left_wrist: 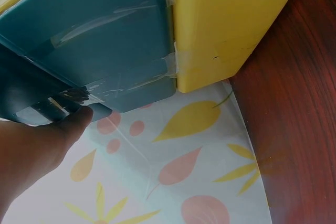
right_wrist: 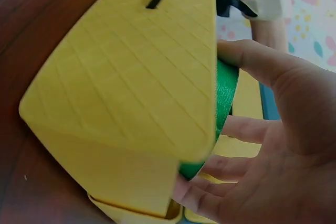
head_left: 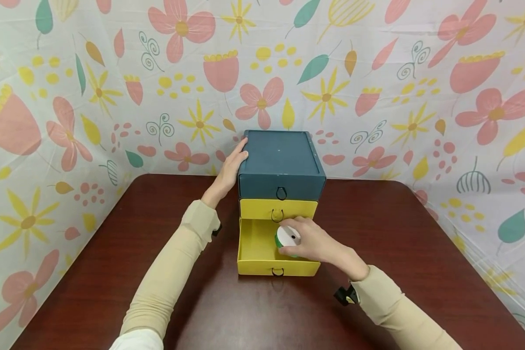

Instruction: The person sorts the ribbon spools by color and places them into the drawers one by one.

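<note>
A small drawer cabinet (head_left: 277, 153) stands on the table, with a dark blue top section and yellow drawers below. Its bottom yellow drawer (head_left: 253, 268) is pulled out. My right hand (head_left: 312, 240) holds a spool of green ribbon (head_left: 284, 237) with white round sides, inside that drawer, its fingers and thumb around the rim. In the right wrist view, the green ribbon (right_wrist: 226, 90) shows partly behind the drawer's front. My left hand (head_left: 228, 174) rests against the upper left side of the blue section, fingers extended; the left wrist view shows its thumb (left_wrist: 79, 124) there.
Above the pulled-out drawer is a closed yellow drawer (head_left: 255, 209). Black loop pulls (head_left: 281, 193) hang on the fronts. The dark red-brown table (head_left: 157, 214) extends on both sides, and a floral cloth (head_left: 262, 63) hangs close behind the cabinet.
</note>
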`<state>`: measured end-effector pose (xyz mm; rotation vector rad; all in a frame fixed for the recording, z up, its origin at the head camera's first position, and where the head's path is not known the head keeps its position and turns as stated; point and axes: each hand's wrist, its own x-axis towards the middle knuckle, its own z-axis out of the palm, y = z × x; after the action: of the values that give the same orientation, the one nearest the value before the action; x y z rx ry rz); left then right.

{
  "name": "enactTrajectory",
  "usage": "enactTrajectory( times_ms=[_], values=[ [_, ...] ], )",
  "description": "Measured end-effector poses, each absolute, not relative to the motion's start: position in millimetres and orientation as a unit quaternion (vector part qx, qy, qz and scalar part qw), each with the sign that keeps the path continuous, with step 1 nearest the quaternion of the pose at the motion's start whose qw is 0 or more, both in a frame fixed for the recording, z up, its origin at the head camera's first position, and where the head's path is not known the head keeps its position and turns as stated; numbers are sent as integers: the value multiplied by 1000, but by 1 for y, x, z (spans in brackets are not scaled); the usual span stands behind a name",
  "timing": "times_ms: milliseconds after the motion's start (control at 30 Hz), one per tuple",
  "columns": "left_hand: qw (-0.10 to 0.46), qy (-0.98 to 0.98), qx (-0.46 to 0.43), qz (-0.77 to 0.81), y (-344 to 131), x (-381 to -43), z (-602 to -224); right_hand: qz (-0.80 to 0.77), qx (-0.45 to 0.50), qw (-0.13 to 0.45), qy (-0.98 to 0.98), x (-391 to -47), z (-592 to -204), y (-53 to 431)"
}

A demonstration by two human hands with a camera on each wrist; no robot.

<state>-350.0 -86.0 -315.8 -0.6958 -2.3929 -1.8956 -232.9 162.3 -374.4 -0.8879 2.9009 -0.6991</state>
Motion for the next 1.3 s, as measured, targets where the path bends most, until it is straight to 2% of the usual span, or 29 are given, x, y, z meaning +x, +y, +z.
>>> enactTrajectory(
  times_ms=[200,767,1033,1100,1300],
  values=[
    [4,-773,-224,-594,-85,-332,-301,-205,-281,19,937,-237,-385,151],
    [-2,-765,-226,-603,-86,-331,-303,-194,-295,48,934,-255,-406,135],
    [2,-768,-225,-600,-87,-332,-302,-233,-327,75,913,-245,-392,148],
    [3,-768,-222,-601,-87,-333,-302,-245,-335,59,908,-234,-385,152],
    [11,-764,-223,-605,-86,-351,-316,-331,-370,-37,867,-195,-378,158]
  ],
)
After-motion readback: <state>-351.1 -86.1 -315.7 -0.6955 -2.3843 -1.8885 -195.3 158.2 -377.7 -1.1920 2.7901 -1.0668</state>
